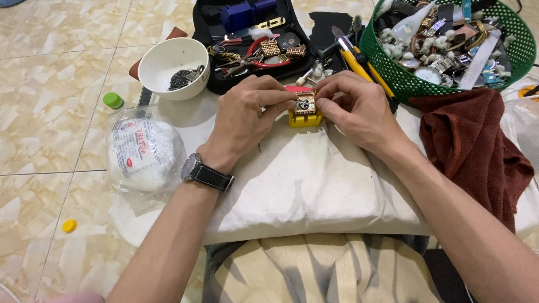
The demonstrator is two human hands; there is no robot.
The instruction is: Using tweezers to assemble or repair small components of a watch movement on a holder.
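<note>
1. Left hand [245, 115], upper centre of frame: fingers curled, thumb + forefinger tips pinched narrow on the left side of a small gold watch case [306, 104]. Black-strap wristwatch [197, 170] on that wrist.
2. Right hand [353, 106], just right of centre: fingertips closed on the case's right side and top; grip narrow, palm down.
3. Watch case seated in a yellow holder block [306, 119], red part [296, 89] at its back edge. Face up toward cam; long axis approx. top-to-bottom of frame. Which end is up: can't tell, too small.
4. Holder sits near the far edge of a white cloth pad [303, 179]; pad's near half bare, open room toward frame bottom.
5. Tight at top: black tool case [205, 22] w/ red-handled pliers [255, 56] just behind the hands; yellow-handled tools [365, 70] touching the right knuckle area.
6. Upper right: green basket [393, 73] full of watch parts, close to right hand. Dark red towel [477, 146] at right, beside the forearm.
7. Upper left: white bowl [174, 67] w/ small parts, near left hand, not touching. Plastic bag of white stuff [143, 148] left of wrist.
8. Tile floor, left: green cap [113, 100], yellow cap [69, 225], well apart.
</note>
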